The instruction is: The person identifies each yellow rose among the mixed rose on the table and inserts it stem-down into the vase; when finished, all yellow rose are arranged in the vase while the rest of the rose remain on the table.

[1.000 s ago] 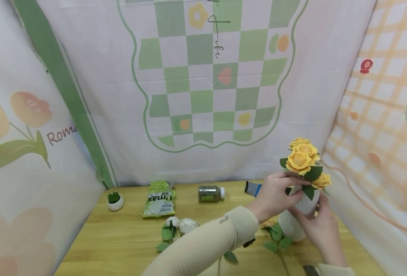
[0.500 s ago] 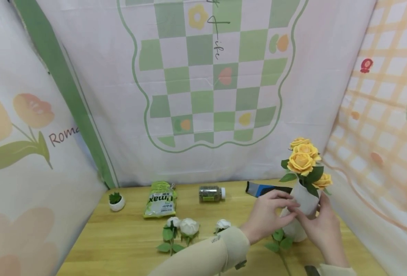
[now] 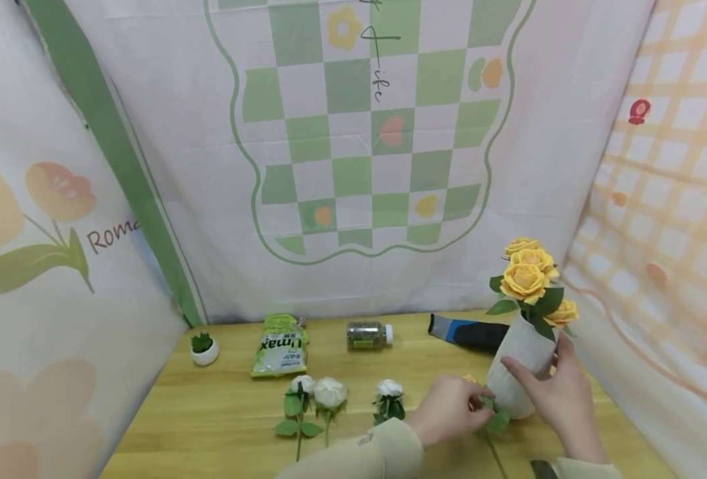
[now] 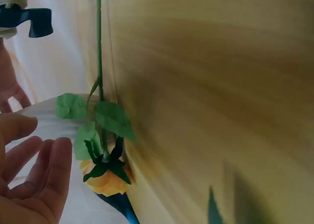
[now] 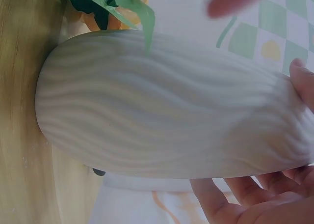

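My right hand (image 3: 563,396) grips the ribbed white vase (image 3: 516,369), thumb on the near side and fingers round the far side. Several yellow roses (image 3: 523,283) with green leaves stand in it. A single yellow rose (image 4: 105,179) lies on the table beside the vase base, its green stem running toward the near edge. My left hand (image 3: 451,409) is right at this rose, covering much of it in the head view. In the left wrist view, the left fingers (image 4: 59,170) are loosely bent beside the bloom and leaves, with nothing between them.
White roses (image 3: 330,394) lie left of my left arm, with another white rose (image 3: 389,388) nearer the hand. Along the back stand a small potted plant (image 3: 204,349), a green bag (image 3: 280,352), a jar on its side (image 3: 368,336) and a grey, blue and black object (image 3: 475,334).
My left hand has let go of the yellow roses at the vase mouth and moved down and left to the rose on the table. The right hand keeps its hold on the vase.
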### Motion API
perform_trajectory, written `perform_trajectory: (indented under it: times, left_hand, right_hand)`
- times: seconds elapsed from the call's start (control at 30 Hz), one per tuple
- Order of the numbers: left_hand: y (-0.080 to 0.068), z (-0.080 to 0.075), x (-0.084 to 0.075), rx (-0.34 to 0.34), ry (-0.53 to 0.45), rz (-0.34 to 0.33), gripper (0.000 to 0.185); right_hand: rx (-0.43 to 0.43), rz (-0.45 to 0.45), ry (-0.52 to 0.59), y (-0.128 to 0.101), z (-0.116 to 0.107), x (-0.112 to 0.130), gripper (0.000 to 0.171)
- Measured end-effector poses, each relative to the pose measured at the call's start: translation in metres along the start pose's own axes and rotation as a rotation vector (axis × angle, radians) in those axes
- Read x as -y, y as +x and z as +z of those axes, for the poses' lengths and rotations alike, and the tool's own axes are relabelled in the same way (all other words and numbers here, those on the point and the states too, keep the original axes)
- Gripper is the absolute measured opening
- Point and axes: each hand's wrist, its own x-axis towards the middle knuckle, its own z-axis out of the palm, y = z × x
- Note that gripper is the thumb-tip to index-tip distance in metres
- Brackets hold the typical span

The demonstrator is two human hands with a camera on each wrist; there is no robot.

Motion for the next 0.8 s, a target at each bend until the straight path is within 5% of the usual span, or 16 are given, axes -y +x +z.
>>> perform_trajectory:
  times: [0.27, 0.53, 0.8]
  left_hand:
    - [-0.009, 0.014, -0.002, 0.056, 0.074, 0.014, 0.017]
    - [-0.018, 0.019, -0.008, 0.288, -0.065, -0.090, 0.026]
    - [-0.024, 0.023, -0.009, 0.263, -0.077, -0.020, 0.028]
  right_hand:
    - [0.007, 0.006, -0.001, 0.000, -0.001, 0.001, 0.110]
    - [0.022, 0.020, -0.008, 0.002, -0.002, 0.003, 0.113]
    - [0.027, 0.025, -0.007, 0.001, -0.003, 0.003, 0.114]
